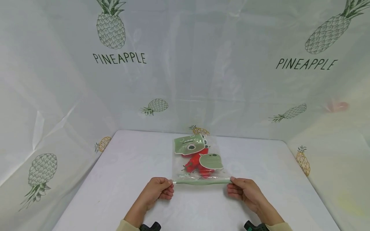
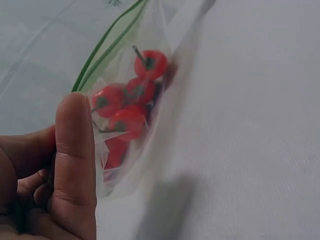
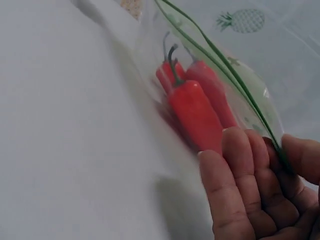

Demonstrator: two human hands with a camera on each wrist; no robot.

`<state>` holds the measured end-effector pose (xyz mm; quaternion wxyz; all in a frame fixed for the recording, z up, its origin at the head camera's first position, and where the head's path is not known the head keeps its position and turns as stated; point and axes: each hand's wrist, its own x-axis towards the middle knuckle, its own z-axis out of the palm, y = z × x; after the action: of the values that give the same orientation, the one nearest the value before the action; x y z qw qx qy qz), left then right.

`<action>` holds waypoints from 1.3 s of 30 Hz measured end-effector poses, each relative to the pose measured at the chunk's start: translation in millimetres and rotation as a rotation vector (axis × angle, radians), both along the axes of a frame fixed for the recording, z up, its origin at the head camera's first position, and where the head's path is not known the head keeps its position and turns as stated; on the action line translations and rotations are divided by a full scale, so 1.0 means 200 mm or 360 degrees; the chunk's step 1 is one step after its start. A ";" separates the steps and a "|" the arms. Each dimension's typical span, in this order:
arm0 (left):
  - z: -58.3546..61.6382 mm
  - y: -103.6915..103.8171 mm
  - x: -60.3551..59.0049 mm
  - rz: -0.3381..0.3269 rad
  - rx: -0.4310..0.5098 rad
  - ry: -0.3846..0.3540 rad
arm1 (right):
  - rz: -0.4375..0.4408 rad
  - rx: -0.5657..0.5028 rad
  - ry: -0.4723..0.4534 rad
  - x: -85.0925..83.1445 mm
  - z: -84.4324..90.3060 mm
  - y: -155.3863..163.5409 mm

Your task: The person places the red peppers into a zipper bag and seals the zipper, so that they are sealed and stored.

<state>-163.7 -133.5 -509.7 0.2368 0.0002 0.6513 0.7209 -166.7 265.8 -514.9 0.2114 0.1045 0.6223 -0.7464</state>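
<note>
A clear zip bag [image 1: 199, 158] with green cartoon prints lies on the white table [image 1: 124, 179], its green zip strip [image 1: 202, 182] toward me. Several red chili peppers [image 1: 196, 163] show inside it. My left hand [image 1: 159, 190] pinches the left end of the zip strip, and my right hand [image 1: 242, 190] pinches the right end. The left wrist view shows the thumb [image 2: 75, 165] pressed on the bag's edge beside the peppers [image 2: 127, 107]. In the right wrist view, fingers [image 3: 240, 180] curl behind the bag just below the long red peppers [image 3: 197, 112].
A white cloth printed with pineapples [image 1: 111, 27] hangs as walls behind and on both sides of the table. Bare table surface lies to the left and right of the bag.
</note>
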 end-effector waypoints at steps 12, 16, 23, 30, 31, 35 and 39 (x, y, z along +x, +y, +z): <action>0.01 0.03 0.01 0.0014 0.0048 -0.0027 | 0.0070 -0.0711 -0.0186 0.09 -0.03 -0.19; 0.01 0.04 0.01 0.0018 0.0047 -0.0037 | 0.0129 -0.0749 -0.0185 0.11 -0.05 -0.33; 0.00 0.05 0.00 0.0025 0.0045 -0.0034 | 0.0169 -0.0717 -0.0188 0.10 -0.06 -0.60; 0.01 0.04 0.00 0.0039 0.0038 -0.0013 | 0.0238 -0.0709 -0.0185 0.08 -0.05 -0.81; 0.01 0.04 0.01 0.0037 0.0033 -0.0007 | 0.0238 -0.0715 -0.0190 0.07 -0.05 -0.83; 0.01 0.04 0.01 0.0025 0.0012 0.0012 | 0.0233 -0.0724 -0.0193 0.06 -0.04 -0.90; 0.00 0.04 0.01 0.0023 -0.0001 0.0017 | 0.0230 -0.0688 -0.0209 0.05 -0.04 -0.93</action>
<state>-162.0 -125.6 -509.7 0.2280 -0.0007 0.6529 0.7223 -156.3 80.4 -522.5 0.3218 0.0602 0.4387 -0.8369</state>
